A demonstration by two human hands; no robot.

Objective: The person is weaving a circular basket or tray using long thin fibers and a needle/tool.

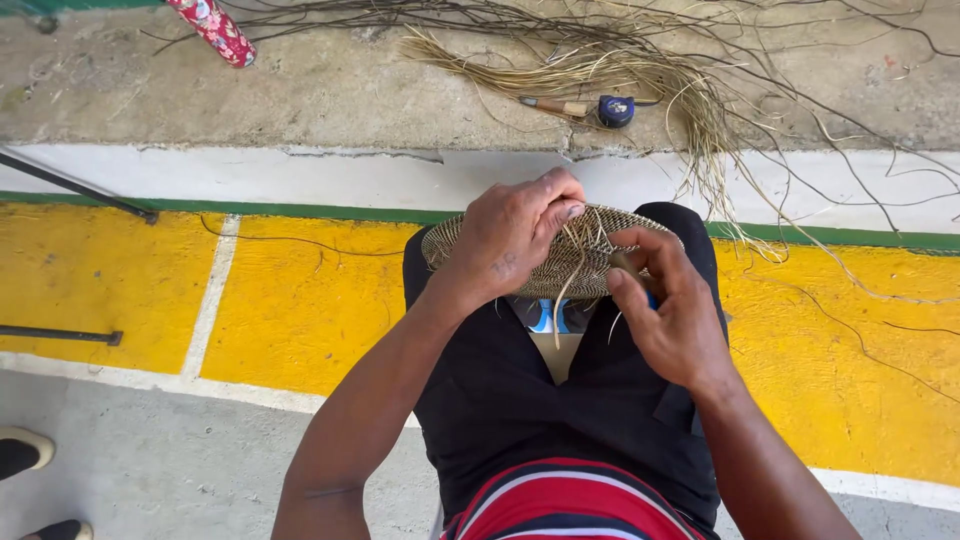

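The woven piece (570, 262) sits on my knees, a flat round of fine straw weave, loose strands sticking up from its middle. My left hand (510, 235) is clamped over its left half, fingers (560, 200) curled down and pinching a strand at the centre. My right hand (672, 315) grips the right edge, thumb on top, fingers closed around a small tool with a bit of blue showing; I can't tell what kind.

Below the weave, my black trousers (520, 400) and a red striped shirt (570, 505). Under my legs, yellow painted floor (300, 310) with white lines. Ahead, a concrete step (330, 90) carries a heap of straw (640, 70), dark twigs, and a knife (560, 106) beside a blue reel (616, 110). Top left, a flowered handle (215, 30). Bottom left, someone's shoes (25, 450).
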